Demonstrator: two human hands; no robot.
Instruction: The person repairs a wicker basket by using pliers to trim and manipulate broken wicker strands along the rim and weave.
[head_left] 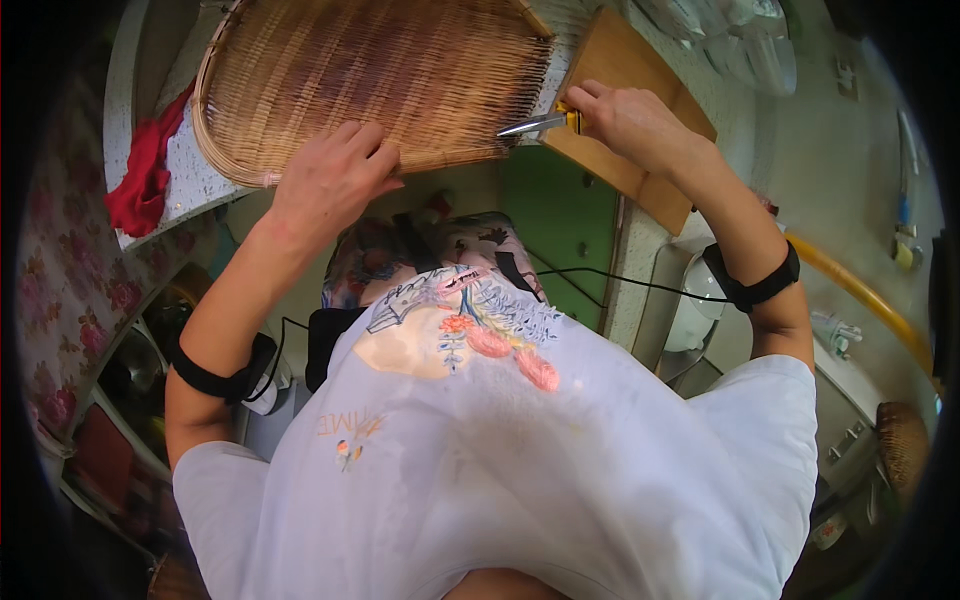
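A flat woven bamboo tray (330,75) lies on the counter in front of me, darkened in its middle and right part. My left hand (338,165) is closed at its near rim, fingers curled over the weave. At the tray's right side, my right hand (628,118) grips a pair of scissors (540,123) by the yellow handle, which the fingers partly cover. The pointed metal blades face left, with their tips at the tray's near right edge, where dark strand ends stick out.
A wooden board (630,70) lies right of the tray, under my right hand. Red cloth (150,175) hangs over the counter's left edge. Below stands a green cabinet front (555,220). Clear plastic bags (745,40) sit at the far right. Black cables run to bands on my arms.
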